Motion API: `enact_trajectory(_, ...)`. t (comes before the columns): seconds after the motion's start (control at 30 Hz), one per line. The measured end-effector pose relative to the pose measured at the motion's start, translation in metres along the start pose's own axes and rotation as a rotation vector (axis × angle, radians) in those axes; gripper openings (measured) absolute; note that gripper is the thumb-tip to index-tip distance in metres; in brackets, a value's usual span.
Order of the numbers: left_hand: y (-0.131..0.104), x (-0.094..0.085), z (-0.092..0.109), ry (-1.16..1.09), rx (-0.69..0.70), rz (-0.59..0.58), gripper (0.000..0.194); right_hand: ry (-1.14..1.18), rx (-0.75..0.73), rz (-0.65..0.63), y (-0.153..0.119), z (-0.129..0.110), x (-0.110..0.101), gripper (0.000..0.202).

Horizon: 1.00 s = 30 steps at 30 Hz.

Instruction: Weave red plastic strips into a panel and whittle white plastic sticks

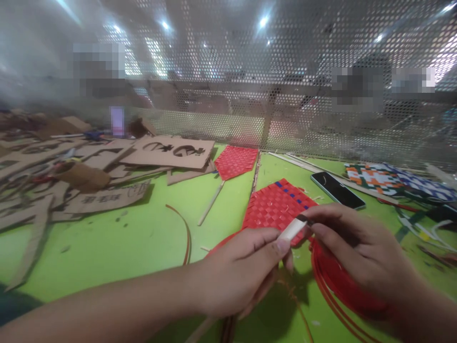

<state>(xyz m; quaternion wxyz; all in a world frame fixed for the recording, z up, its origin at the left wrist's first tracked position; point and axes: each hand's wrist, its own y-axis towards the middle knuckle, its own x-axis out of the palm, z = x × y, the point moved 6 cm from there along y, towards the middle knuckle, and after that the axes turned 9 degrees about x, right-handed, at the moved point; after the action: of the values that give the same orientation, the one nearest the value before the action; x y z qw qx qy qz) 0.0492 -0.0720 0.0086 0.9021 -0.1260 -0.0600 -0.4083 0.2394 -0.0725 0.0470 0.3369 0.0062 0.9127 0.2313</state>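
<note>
Two grips are meeting above the green counter. The left grip is standing narrow, with thumb and fingers holding a pale stick that is slanting toward 1 o'clock. The right grip is narrowing too, its fingertips pinching a dark piece at the stick's upper end. How far the stick is running down inside the left grip, one cannot tell.

Just past the fingers, toward 11 o'clock, a red woven panel is lying on the counter, partly covered by both grips and showing blue squares along its upper right edge. At 4 o'clock a red coil is resting partly beneath the right grip. At 9 o'clock a thin brown strip is curving across the counter.

Farther out, between 10 and 11 o'clock, a smaller red woven panel is lying with a pale handle pointing back toward the person. At 2 o'clock a phone is lying dark face up, and beyond it an orange, white and green woven piece is sitting. Around 10 o'clock cut cardboard is piling up, a cardboard tube lying among it. At 12 o'clock a perforated screen is rising behind everything.
</note>
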Motion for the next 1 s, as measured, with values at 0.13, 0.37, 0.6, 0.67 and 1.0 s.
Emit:
enact_trajectory(0.13, 0.0, -0.004, 0.002, 0.118, 0.0, 0.03, 0.035, -0.044, 0.026, -0.108, 0.0, 0.004, 0.006, 0.014)
enact_trajectory(0.37, -0.006, -0.003, 0.008, 0.048, 0.038, 0.033, 0.034, 0.332, 0.137, 0.001, 0.002, -0.004, 0.0, 0.016)
enact_trajectory(0.6, 0.002, 0.008, -0.003, -0.277, 0.107, 0.043, 0.026, 0.665, 0.329, 0.054, 0.001, 0.013, 0.021, 0.018)
enact_trajectory(0.67, 0.004, 0.008, -0.004, -0.305, 0.135, 0.063, 0.027, 0.699, 0.354, 0.076, 0.001, 0.013, 0.028, 0.021)
enact_trajectory(1.0, -0.008, 0.018, -0.001, -0.241, 0.066, -0.027, 0.036, 0.771, 0.345, 0.434, 0.018, 0.036, -0.053, 0.026)
